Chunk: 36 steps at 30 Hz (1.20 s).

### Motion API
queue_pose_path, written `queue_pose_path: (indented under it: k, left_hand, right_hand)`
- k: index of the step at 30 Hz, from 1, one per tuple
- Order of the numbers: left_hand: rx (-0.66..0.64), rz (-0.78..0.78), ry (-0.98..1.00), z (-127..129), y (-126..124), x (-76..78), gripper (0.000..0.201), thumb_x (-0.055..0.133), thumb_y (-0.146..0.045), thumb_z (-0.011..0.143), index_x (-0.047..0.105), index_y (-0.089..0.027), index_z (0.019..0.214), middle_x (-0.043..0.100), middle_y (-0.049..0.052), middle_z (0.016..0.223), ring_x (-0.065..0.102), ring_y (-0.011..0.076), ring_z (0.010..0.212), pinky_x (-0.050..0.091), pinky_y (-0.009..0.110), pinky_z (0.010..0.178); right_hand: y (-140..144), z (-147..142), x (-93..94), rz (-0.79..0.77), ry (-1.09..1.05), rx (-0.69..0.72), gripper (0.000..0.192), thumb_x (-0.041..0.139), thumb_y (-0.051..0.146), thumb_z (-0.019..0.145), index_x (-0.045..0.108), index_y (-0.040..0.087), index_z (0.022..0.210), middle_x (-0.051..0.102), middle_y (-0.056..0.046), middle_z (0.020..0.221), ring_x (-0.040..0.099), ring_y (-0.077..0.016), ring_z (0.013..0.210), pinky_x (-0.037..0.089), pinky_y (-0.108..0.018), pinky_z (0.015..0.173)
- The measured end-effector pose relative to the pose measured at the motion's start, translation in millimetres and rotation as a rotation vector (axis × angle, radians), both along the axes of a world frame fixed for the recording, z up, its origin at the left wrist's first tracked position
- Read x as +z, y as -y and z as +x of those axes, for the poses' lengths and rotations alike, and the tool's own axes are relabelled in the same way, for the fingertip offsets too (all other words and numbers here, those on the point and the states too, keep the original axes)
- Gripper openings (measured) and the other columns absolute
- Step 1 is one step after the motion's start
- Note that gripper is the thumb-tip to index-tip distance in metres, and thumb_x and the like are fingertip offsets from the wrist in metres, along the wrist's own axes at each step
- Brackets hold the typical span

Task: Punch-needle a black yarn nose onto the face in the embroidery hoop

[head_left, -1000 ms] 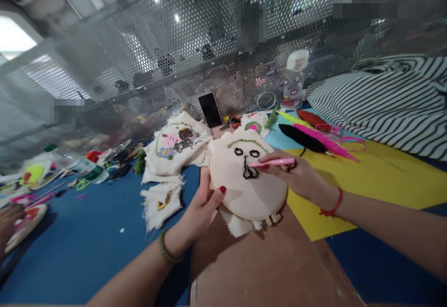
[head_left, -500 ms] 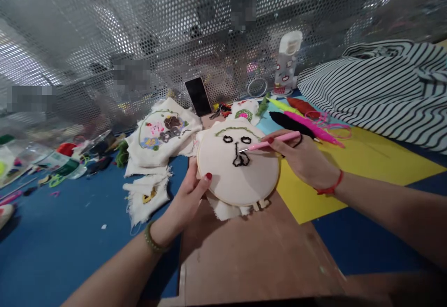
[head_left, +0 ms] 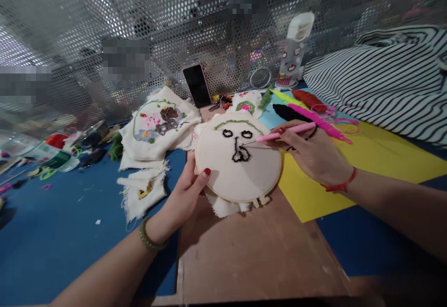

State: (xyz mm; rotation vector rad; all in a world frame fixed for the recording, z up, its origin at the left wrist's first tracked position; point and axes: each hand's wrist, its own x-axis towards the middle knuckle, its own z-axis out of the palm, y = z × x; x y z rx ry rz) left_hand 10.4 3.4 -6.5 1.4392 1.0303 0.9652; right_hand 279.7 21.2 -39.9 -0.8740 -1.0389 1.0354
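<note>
My left hand point(head_left: 190, 188) is closed on the left rim of a round embroidery hoop point(head_left: 223, 176), thumb on top and fingers hidden beneath. White cloth is stretched in the hoop, with black yarn outlines point(head_left: 240, 154) of two ovals and a nose-like shape, and a green yarn arc point(head_left: 239, 123) above them. In my right hand point(head_left: 307, 153) is a pink punch needle point(head_left: 288, 131), held like a pen. Its metal tip points left, close to the black outline; whether it touches the cloth I cannot tell. A dark strand loops near my right fingers.
A wooden board point(head_left: 258, 256) lies under the hoop, on a blue table point(head_left: 70, 251). Embroidered cloths point(head_left: 160, 125) lie left, with a plastic bottle point(head_left: 45, 153) beyond. A phone point(head_left: 197, 86) leans behind. Yarn bundles point(head_left: 321, 123), yellow paper point(head_left: 384, 172) and striped fabric point(head_left: 384, 79) are right.
My right hand has drawn slightly right, and the punch needle's tip has shifted up and right from the black outline. My left hand keeps its grip on the hoop. The view has tilted slightly.
</note>
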Motion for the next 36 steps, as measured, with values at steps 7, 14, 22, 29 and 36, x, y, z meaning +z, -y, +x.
queue_pose_path:
  k: [7, 14, 22, 29, 36]
  left_hand:
    - [-0.016, 0.005, 0.044, 2.4, 1.4, 2.8, 0.041, 0.068, -0.042, 0.092, 0.060, -0.023, 0.128, 0.055, 0.010, 0.147, 0.046, 0.0318, 0.139, 0.051, 0.039, 0.107]
    - [-0.031, -0.039, 0.044, 2.5, 0.4, 4.2, 0.048, 0.070, -0.044, 0.090, 0.057, -0.025, 0.132, 0.060, 0.010, 0.139, 0.051, 0.0318, 0.136, 0.053, 0.040, 0.106]
    - [-0.024, 0.005, 0.037, 4.4, 1.9, 2.7, 0.047, 0.069, -0.045, 0.091, 0.058, -0.024, 0.131, 0.055, 0.010, 0.148, 0.044, 0.0325, 0.143, 0.049, 0.040, 0.111]
    - [-0.005, -0.031, 0.034, 3.5, 0.1, 1.3, 0.050, 0.070, -0.048, 0.089, 0.058, -0.023, 0.131, 0.058, 0.010, 0.144, 0.051, 0.0323, 0.134, 0.054, 0.039, 0.103]
    - [-0.017, -0.064, 0.040, 2.3, -0.7, 0.9, 0.050, 0.069, -0.047, 0.090, 0.057, -0.023, 0.132, 0.058, 0.011, 0.144, 0.054, 0.0315, 0.130, 0.057, 0.037, 0.097]
  right_hand:
    - [2.8, -2.8, 0.0, 0.023, 0.127, -0.027, 0.027, 0.083, 0.051, 0.078, 0.076, 0.025, 0.086, 0.077, -0.003, 0.092, 0.077, -0.0214, 0.089, 0.065, -0.042, 0.089]
    - [5.7, -14.4, -0.2, 0.091, 0.254, 0.029, 0.030, 0.078, 0.057, 0.081, 0.077, 0.028, 0.087, 0.077, -0.005, 0.097, 0.075, -0.0221, 0.093, 0.064, -0.041, 0.088]
    - [1.1, -10.0, 4.2, -0.006, 0.119, 0.081, 0.033, 0.084, 0.056, 0.074, 0.076, 0.027, 0.087, 0.079, -0.004, 0.095, 0.076, -0.0239, 0.095, 0.062, -0.044, 0.095]
    - [-1.8, -3.8, 8.6, -0.023, -0.139, 0.037, 0.028, 0.088, 0.048, 0.071, 0.073, 0.026, 0.078, 0.073, 0.000, 0.082, 0.076, -0.0182, 0.087, 0.063, -0.031, 0.079]
    - [-6.8, -1.1, 0.1, -0.029, -0.047, 0.012, 0.035, 0.088, 0.054, 0.068, 0.074, 0.025, 0.083, 0.074, 0.000, 0.087, 0.076, -0.0186, 0.089, 0.064, -0.035, 0.085]
